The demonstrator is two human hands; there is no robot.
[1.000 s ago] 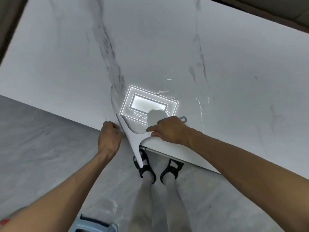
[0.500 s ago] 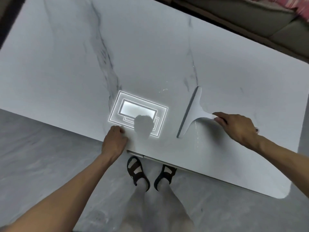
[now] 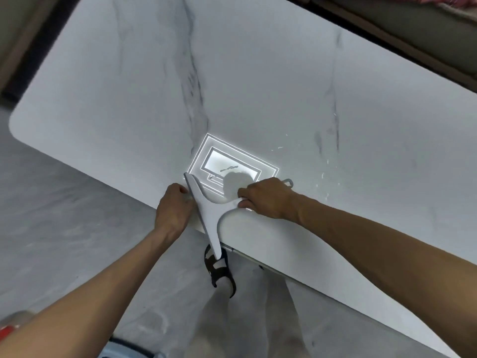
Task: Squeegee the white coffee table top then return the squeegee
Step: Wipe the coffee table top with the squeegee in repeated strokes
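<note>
The white marble-patterned coffee table top (image 3: 258,86) fills most of the view, with grey veins and a bright reflection of a ceiling light. A white squeegee (image 3: 207,218) lies across the table's near edge, its blade end hanging past the edge over my foot. My right hand (image 3: 265,197) is shut on the squeegee's handle, whose tip sticks out beyond the knuckles. My left hand (image 3: 174,208) rests at the table's edge with curled fingers, touching the blade's left side. Small water streaks (image 3: 325,177) glint on the top to the right of my hand.
Grey tiled floor (image 3: 64,215) lies to the left and below the table. My sandalled foot (image 3: 219,270) stands under the near edge. A sofa (image 3: 413,29) runs along the table's far side. A pale blue object (image 3: 129,351) shows at the bottom edge.
Half a second ago my right hand held the squeegee out on the table to the right. It has pulled it back left to the near edge, by my left hand, which stayed put.
</note>
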